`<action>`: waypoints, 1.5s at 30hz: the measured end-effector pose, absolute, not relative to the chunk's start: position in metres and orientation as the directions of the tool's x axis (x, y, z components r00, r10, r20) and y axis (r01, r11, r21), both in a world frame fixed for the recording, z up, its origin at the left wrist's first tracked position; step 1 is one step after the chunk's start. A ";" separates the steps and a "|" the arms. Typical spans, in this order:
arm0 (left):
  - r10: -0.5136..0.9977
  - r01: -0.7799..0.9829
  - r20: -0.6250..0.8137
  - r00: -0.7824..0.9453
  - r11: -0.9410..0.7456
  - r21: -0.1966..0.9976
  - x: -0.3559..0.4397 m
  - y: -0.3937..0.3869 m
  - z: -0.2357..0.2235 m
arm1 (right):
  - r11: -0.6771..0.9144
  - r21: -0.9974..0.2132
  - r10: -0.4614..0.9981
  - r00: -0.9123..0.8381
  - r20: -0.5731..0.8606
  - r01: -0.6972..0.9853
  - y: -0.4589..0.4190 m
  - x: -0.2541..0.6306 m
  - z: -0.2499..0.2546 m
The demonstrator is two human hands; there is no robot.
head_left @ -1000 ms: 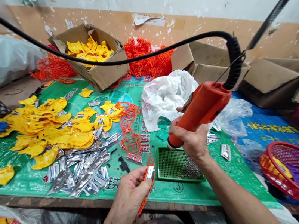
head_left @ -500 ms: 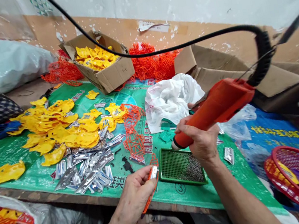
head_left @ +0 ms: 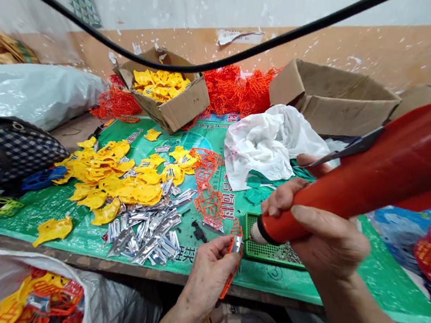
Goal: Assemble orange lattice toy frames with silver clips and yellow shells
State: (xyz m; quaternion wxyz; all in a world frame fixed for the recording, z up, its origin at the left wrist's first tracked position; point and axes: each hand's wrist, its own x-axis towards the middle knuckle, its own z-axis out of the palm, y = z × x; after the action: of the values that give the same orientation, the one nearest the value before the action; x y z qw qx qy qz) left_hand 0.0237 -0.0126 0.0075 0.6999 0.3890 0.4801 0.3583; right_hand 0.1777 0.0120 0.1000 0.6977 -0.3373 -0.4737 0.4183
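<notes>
So my left hand (head_left: 212, 268) has an orange lattice piece (head_left: 229, 284) pinched between thumb and fingers, with a shiny silver plate (head_left: 236, 244) against it, right by the front edge of the desk (head_left: 164, 277). My right hand (head_left: 325, 237) is wrapped around a chunky orange-red power screwdriver (head_left: 369, 178), nose pointing left at the plate. Tip's just beside it, can't tell if they're actually touching. Underneath that nose there's a green tray (head_left: 261, 252) with a heap of little screws (head_left: 289, 252) at one end. Left of my hands it's a messy pile of silver plates (head_left: 149, 237), with a bunch of yellow pieces (head_left: 120, 179) behind and partly over them. Further back, a cardboard box (head_left: 188, 106) full of more yellow ones, plus a crumpled white cloth (head_left: 262, 146) behind the tray.
</notes>
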 end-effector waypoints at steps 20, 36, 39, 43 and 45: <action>0.876 -0.186 -0.401 0.269 0.455 0.871 0.024 -0.012 0.004 | 0.375 -0.819 0.925 0.227 0.304 -0.435 0.015 0.165 0.093; 0.866 -0.249 -0.429 0.256 0.488 0.836 0.029 -0.015 0.016 | 0.397 -0.838 0.916 0.217 0.337 -0.374 0.005 0.161 0.085; 0.872 -0.255 -0.422 0.248 0.479 0.840 0.029 -0.014 0.015 | 0.405 -0.837 0.913 0.209 0.350 -0.368 0.004 0.160 0.082; 0.877 -0.271 -0.420 0.233 0.473 0.839 0.030 -0.014 0.012 | 0.406 -0.837 0.913 0.209 0.351 -0.368 0.004 0.160 0.079; 0.877 -0.261 -0.416 0.242 0.472 0.842 0.029 -0.014 0.012 | 0.407 -0.827 0.913 0.209 0.351 -0.387 0.004 0.161 0.080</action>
State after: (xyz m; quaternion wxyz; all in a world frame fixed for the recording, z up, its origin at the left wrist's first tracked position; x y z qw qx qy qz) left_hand 0.0293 -0.0140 0.0115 0.7170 0.3268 0.4710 0.3966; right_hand 0.1609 0.0037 0.0802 0.7168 -0.3014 -0.4357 0.4534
